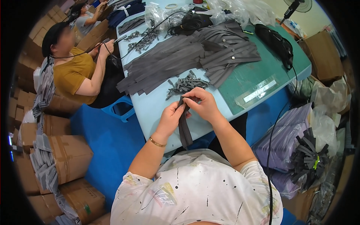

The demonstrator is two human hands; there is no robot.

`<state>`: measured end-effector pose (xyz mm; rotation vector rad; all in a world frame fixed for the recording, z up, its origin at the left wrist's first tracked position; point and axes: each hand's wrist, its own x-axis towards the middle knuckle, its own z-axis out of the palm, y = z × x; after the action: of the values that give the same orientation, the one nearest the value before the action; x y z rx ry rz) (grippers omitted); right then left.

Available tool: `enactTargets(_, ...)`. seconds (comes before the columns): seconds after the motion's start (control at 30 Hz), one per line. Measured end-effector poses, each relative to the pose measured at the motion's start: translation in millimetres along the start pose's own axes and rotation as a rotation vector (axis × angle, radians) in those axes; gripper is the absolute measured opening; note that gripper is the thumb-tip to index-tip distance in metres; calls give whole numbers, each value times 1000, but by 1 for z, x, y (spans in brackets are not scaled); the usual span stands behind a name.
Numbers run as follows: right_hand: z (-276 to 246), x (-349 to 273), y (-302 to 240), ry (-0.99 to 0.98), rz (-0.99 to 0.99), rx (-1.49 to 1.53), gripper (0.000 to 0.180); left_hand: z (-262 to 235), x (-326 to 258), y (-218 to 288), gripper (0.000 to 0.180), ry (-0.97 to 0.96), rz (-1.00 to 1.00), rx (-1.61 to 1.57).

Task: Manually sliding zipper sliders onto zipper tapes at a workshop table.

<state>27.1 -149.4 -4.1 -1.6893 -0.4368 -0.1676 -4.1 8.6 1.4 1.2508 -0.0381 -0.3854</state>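
Observation:
Above the table's near edge, both my hands are closed on one dark grey zipper strip (183, 129), whose lower end hangs toward my lap. My left hand (171, 117), with a bracelet on its wrist, grips the strip along its side. The fingers of my right hand (203, 104) pinch its upper end; any small part between the fingertips is hidden. Just beyond my hands lies a heap of small grey zipper pulls (187, 83). Behind it, many flat dark grey zipper strips (165, 62) are spread in overlapping layers.
A green mat (240, 93) covers the table's right side, with a black bag (275, 45) on it. At left, a person in a mustard top (75, 75) holds a cable-fed tool. Cardboard boxes (71, 157) flank the left; purple wrapped bundles (281, 138) stand at right.

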Motion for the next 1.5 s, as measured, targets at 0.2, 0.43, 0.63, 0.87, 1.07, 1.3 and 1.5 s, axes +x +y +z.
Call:
enactTargets(0.2, -2, -6, 5, -64, 178, 28, 13, 2, -1, 0, 20, 30, 79, 221)
enactTargets(0.43, -20, -11, 13, -19, 196, 266, 10, 3, 2, -4, 17, -57, 38, 272)
enactTargets(0.63, -17, -21, -10, -10, 97, -25, 7, 19, -8, 5, 14, 63, 162, 200)
enactTargets(0.87, -28, -21, -3, -12, 243, 321, 13, 23, -8, 15, 13, -117, 51, 261)
enactTargets(1.07, -28, -26, -7, -52, 225, 323, 15, 22, -4, 19, 13, -109, 97, 323)
enactTargets(1.3, -99, 20, -13, 440, 219, 450, 14, 47, 7, 37, 14, -229, -42, 322)
enactTargets(1.5, -190, 93, 13, 739, 170, 309, 23, 61, 85, 57, 31, 94, 669, 729)
